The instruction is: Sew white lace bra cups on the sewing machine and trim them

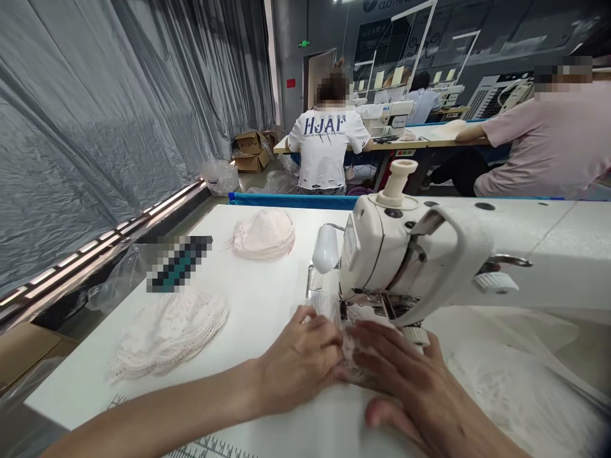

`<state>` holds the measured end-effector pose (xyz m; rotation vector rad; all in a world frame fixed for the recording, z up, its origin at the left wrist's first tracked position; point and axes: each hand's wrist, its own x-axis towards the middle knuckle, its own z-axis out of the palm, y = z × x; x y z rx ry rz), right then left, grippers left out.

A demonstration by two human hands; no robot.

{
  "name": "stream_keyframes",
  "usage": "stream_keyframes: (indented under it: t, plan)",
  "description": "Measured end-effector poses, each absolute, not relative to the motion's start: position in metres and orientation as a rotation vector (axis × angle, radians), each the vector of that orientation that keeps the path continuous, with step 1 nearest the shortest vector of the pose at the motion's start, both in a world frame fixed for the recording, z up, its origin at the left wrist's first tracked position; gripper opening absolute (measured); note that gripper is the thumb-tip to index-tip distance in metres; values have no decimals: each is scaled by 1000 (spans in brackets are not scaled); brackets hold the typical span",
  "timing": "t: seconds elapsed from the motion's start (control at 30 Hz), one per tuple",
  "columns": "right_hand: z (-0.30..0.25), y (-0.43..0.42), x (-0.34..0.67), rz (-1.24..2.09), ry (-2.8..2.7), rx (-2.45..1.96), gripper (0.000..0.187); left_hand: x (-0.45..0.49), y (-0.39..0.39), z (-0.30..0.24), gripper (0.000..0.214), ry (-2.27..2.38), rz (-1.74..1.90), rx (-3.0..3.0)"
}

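A white sewing machine [377, 248] stands over the table, and both hands are just in front of its needle area. My left hand [303, 359] is curled, with its fingers pinching the edge of a piece of white lace fabric [351, 353]. Across the other side of this lace lies my right hand [410, 372], its fingers stretched out flat and the thumb apart. The hands cover much of the lace, and the needle tip cannot be made out.
On the white table [267, 299] lie a stack of lace pieces [172, 334] and a pale pink pile [265, 235]. Sheer white fabric [520, 375] is heaped at the right. Ruler markings [210, 446] run along the front. Co-workers sit at machines beyond a blue edge [296, 201].
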<state>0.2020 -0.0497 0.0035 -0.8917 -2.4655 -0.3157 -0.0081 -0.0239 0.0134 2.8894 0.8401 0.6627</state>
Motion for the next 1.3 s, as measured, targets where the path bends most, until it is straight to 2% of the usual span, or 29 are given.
stream_keyframes:
  t: [0.07, 0.17, 0.27, 0.43, 0.63, 0.93, 1.1, 1.3]
  plan:
    - [5, -58, 197, -195, -2393, -828, 51, -10, -34, 11, 34, 773, 741, 2868]
    - [4, -62, 191, -67, -2298, -842, 37, -11, -40, 8, 47, 811, 785, 2868]
    - [4, -59, 190, -25, -2296, -897, 32, -9, -39, 5, 24, 872, 750, 2894]
    - [-1, -55, 192, -25, -2294, -925, 23, -2, -33, 1, 27, 966, 1027, 2922]
    - [-9, -60, 198, 28, -2247, -879, 41, 1, -37, 3, 21, 1040, 1042, 2969]
    - [-7, -60, 199, 116, -2292, -789, 41, -5, -42, 6, 20, 972, 979, 2925]
    - [-6, -60, 197, 69, -2289, -813, 35, -4, -42, 6, 17, 998, 995, 2962]
    - [-15, -61, 195, 62, -2266, -883, 45, -5, -43, 3, 20, 887, 993, 3002]
